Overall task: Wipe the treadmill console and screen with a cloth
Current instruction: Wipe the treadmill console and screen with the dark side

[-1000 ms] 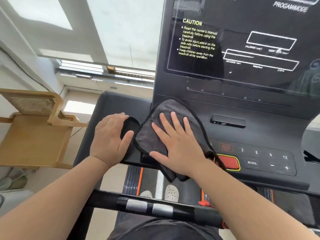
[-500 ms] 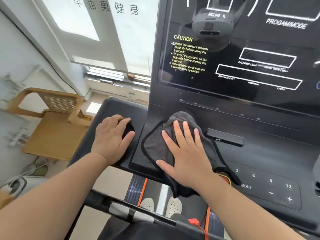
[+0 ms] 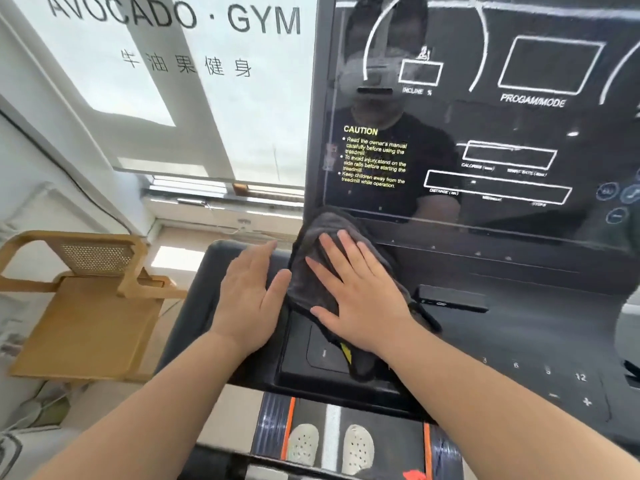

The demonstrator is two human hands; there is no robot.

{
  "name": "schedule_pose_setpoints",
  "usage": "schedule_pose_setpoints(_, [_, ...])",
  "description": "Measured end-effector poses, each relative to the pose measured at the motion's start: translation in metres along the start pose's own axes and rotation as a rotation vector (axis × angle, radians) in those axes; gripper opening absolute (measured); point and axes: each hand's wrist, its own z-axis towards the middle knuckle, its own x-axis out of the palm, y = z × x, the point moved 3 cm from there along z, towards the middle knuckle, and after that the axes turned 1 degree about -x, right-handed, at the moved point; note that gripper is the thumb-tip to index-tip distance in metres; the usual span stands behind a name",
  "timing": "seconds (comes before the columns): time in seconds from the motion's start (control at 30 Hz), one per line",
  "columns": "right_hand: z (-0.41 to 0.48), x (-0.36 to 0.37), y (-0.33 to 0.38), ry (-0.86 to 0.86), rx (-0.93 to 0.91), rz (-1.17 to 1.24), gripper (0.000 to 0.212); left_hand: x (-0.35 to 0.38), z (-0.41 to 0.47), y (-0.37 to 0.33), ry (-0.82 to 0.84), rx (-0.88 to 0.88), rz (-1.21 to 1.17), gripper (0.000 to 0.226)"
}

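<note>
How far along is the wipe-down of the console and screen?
Done: no wiped patch can be told apart. In hand: the right hand presses the cloth flat on the left end of the console, at the lower left corner of the screen; the left hand rests flat beside it. Left, probably: the screen above and the number keys to the right.

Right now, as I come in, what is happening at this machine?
A person is wiping the black treadmill console. The right hand presses a dark grey cloth flat against the console's left part, fingers spread and straight, just below the lower left corner of the glossy black screen. The left hand rests flat on the console's left edge beside the cloth and holds nothing. The white number keys on the right are uncovered. A light wooden chair stands left of the machine.
</note>
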Motion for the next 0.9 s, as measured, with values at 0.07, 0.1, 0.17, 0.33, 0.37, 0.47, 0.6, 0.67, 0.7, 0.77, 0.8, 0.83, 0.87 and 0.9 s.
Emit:
schedule_pose_setpoints(0.07, [-0.002,-0.002,0.004,-0.01,0.092,-0.019,0.083,-0.003,0.013,-0.014,0.0,0.06,-0.076,0.066])
schedule_pose_setpoints(0.1, [-0.003,-0.004,0.004,-0.02,0.152,-0.045,0.086,-0.006,0.019,-0.021,0.006,0.088,-0.101,0.068])
schedule_pose_setpoints(0.17, [-0.004,-0.012,0.003,-0.065,0.324,-0.086,0.094,-0.012,0.03,-0.032,0.016,0.157,-0.124,0.075])
schedule_pose_setpoints(0.33, [-0.007,-0.026,-0.013,-0.156,0.591,-0.068,0.119,-0.024,0.049,-0.05,0.024,0.238,-0.223,0.071])
schedule_pose_setpoints(0.37, [-0.009,-0.025,-0.016,-0.17,0.578,-0.062,0.121,-0.026,0.052,-0.052,0.032,0.214,-0.265,0.073])
schedule_pose_setpoints(0.47, [-0.014,-0.021,-0.022,-0.202,0.554,-0.023,0.117,-0.031,0.065,-0.064,0.043,0.207,-0.381,0.075])
schedule_pose_setpoints(0.6, [0.0,-0.027,-0.031,-0.286,0.542,0.011,0.113,-0.031,0.075,-0.072,-0.006,0.211,-0.377,0.073])
schedule_pose_setpoints(0.67, [0.012,-0.034,-0.038,-0.318,0.518,-0.016,0.109,-0.027,0.077,-0.068,-0.018,0.193,-0.454,0.071])
schedule_pose_setpoints(0.7, [0.018,-0.038,-0.043,-0.324,0.502,-0.046,0.108,-0.026,0.076,-0.066,-0.009,0.176,-0.506,0.07])
schedule_pose_setpoints(0.77, [0.028,-0.046,-0.055,-0.327,0.443,-0.123,0.106,-0.024,0.076,-0.063,0.011,0.138,-0.587,0.071])
schedule_pose_setpoints(0.8, [0.032,-0.05,-0.061,-0.328,0.394,-0.161,0.106,-0.024,0.077,-0.062,0.02,0.12,-0.615,0.073])
schedule_pose_setpoints(0.83, [0.035,-0.053,-0.068,-0.335,0.33,-0.195,0.107,-0.027,0.08,-0.061,0.026,0.1,-0.653,0.075])
schedule_pose_setpoints(0.87, [0.037,-0.058,-0.074,-0.347,0.256,-0.225,0.106,-0.03,0.084,-0.059,0.032,0.074,-0.703,0.075])
schedule_pose_setpoints(0.9, [0.039,-0.063,-0.08,-0.362,0.176,-0.25,0.104,-0.034,0.09,-0.057,0.038,0.048,-0.754,0.071])
